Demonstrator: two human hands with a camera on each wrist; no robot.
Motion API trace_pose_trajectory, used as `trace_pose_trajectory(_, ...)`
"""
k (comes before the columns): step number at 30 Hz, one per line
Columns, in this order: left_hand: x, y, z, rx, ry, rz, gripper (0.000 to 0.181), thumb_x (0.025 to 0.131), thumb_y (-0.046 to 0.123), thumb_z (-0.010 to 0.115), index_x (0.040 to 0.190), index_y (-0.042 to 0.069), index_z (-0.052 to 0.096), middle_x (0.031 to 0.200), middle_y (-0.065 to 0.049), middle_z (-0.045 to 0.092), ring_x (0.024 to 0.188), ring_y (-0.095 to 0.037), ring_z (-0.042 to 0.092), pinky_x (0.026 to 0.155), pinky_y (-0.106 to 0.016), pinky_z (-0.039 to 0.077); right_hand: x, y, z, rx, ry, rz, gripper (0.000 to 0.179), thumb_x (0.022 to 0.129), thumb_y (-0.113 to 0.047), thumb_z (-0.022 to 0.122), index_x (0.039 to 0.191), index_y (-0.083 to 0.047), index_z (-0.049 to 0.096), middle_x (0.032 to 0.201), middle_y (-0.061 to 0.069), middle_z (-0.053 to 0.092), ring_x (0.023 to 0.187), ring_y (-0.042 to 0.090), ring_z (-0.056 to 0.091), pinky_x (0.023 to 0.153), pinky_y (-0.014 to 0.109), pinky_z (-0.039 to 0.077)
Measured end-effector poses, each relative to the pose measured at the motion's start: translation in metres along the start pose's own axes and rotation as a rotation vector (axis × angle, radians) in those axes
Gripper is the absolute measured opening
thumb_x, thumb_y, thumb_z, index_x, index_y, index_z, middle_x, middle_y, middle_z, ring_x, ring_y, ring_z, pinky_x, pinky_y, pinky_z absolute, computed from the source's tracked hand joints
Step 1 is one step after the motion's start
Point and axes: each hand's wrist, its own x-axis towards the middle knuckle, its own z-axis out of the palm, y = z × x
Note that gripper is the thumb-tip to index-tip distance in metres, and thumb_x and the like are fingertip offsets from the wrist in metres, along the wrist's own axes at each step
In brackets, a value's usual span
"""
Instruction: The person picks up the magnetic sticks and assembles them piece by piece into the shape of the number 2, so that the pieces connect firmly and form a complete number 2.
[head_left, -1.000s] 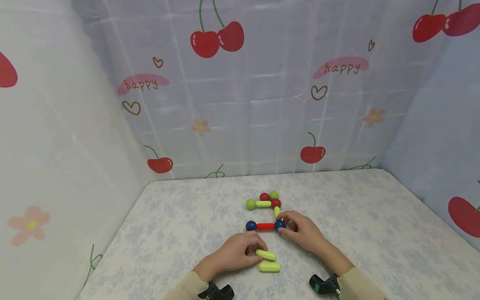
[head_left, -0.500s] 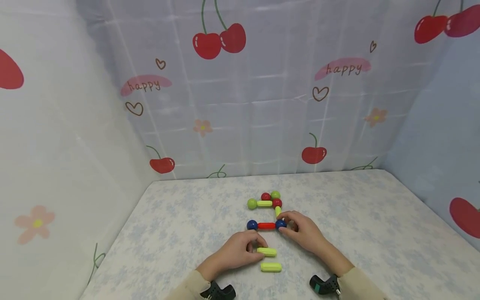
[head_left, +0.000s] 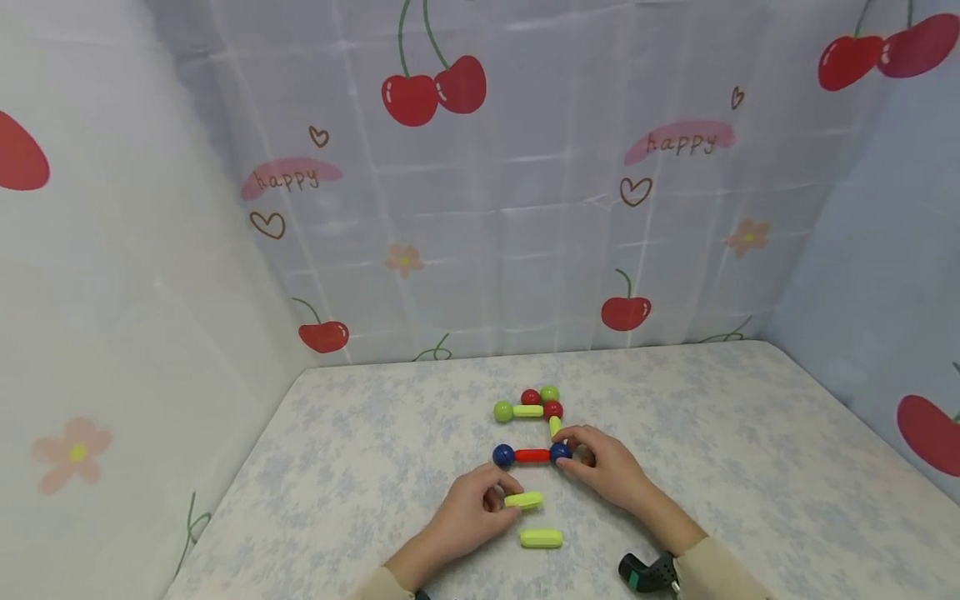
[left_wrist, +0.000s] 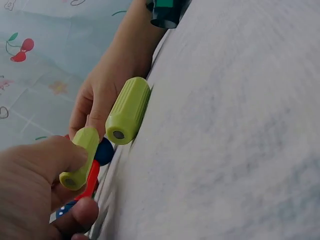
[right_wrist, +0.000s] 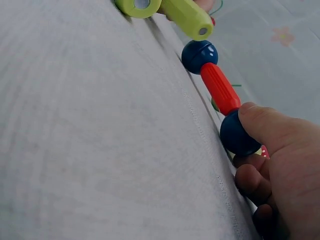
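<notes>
My left hand (head_left: 476, 510) pinches a yellow-green magnetic rod (head_left: 524, 500) between thumb and fingers; in the left wrist view the rod (left_wrist: 82, 159) shows a metal disc at its end. My right hand (head_left: 606, 465) holds a blue ball (head_left: 559, 452) between thumb and fingers. That ball joins a red rod (head_left: 532, 456), which ends in another blue ball (head_left: 503, 455) on the left. From the held ball a yellow-green rod (head_left: 555, 427) runs back to a red ball (head_left: 552, 410). A loose yellow-green rod (head_left: 541, 538) lies nearer, in front of the left hand's rod.
Behind, a yellow-green rod (head_left: 528, 411) links the red ball to a green ball (head_left: 503, 412). Another red ball (head_left: 530, 397) and a green ball (head_left: 550, 393) sit just beyond. A cherry-printed curtain (head_left: 510, 208) rises behind the table (head_left: 375, 433).
My left hand has lifted its yellow-green rod slightly and drawn it left, away from the loose rod, turning it a little. The right hand stays on the blue ball.
</notes>
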Motion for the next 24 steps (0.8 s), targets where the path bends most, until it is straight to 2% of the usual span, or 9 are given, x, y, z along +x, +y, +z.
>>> trace_pose_trajectory(4,-0.0016,-0.0026,-0.0012,0.037,0.103,0.044,0.018,0.087,0.015,0.076,0.098,0.025,0.066,0.090,0.008,0.060,0.067,-0.002,0.051,0.059,-0.018,0.046,-0.0008,-0.0005,-0.0004,-0.003,-0.002,-0.002,0.029,0.091,-0.028,0.074,0.118,-0.029,0.066,0.096,-0.008,0.063,0.064,0.004,0.046,0.059,0.023,0.041)
trace_pose_trajectory(7,-0.0017,-0.0037,-0.0025,0.087,0.174,0.052,0.020,0.086,0.011,0.075,0.099,0.023,0.065,0.091,0.008,0.059,0.067,-0.003,0.051,0.058,-0.018,0.046,-0.0009,0.0000,0.0000,-0.004,-0.003,-0.001,0.029,0.091,-0.028,0.074,0.118,-0.029,0.066,0.096,-0.008,0.063,0.064,0.004,0.046,0.059,0.023,0.041)
trace_pose_trajectory(10,-0.0015,-0.0049,-0.0037,0.124,0.242,0.033,0.022,0.085,0.010,0.075,0.098,0.022,0.063,0.092,0.007,0.059,0.065,-0.001,0.048,0.057,-0.018,0.044,-0.0003,0.0003,0.0003,-0.001,-0.004,0.001,0.029,0.091,-0.028,0.074,0.118,-0.029,0.066,0.095,-0.009,0.063,0.064,0.004,0.046,0.059,0.023,0.041)
trace_pose_trajectory(14,-0.0010,-0.0072,-0.0045,0.111,0.324,-0.022,0.023,0.083,0.007,0.075,0.096,0.020,0.061,0.092,0.005,0.061,0.062,0.000,0.046,0.055,-0.018,0.042,0.0005,0.0007,0.0009,-0.001,-0.007,-0.001,0.029,0.090,-0.028,0.075,0.118,-0.029,0.066,0.095,-0.009,0.062,0.064,0.005,0.046,0.059,0.022,0.041)
trace_pose_trajectory(18,-0.0003,-0.0082,-0.0041,0.079,0.368,-0.068,0.023,0.081,0.004,0.073,0.094,0.018,0.059,0.090,0.003,0.063,0.062,0.000,0.046,0.054,-0.018,0.042,0.0003,0.0007,0.0007,0.002,-0.014,0.001,0.029,0.091,-0.028,0.074,0.118,-0.028,0.066,0.095,-0.008,0.062,0.064,0.005,0.047,0.059,0.022,0.041)
trace_pose_trajectory(24,0.0010,-0.0072,-0.0037,0.088,0.389,-0.080,0.023,0.077,0.000,0.070,0.091,0.014,0.058,0.088,0.001,0.063,0.063,-0.002,0.046,0.056,-0.018,0.042,-0.0003,0.0003,-0.0010,0.007,-0.012,0.000,0.029,0.091,-0.028,0.074,0.119,-0.027,0.066,0.096,-0.008,0.063,0.063,0.004,0.046,0.058,0.023,0.041)
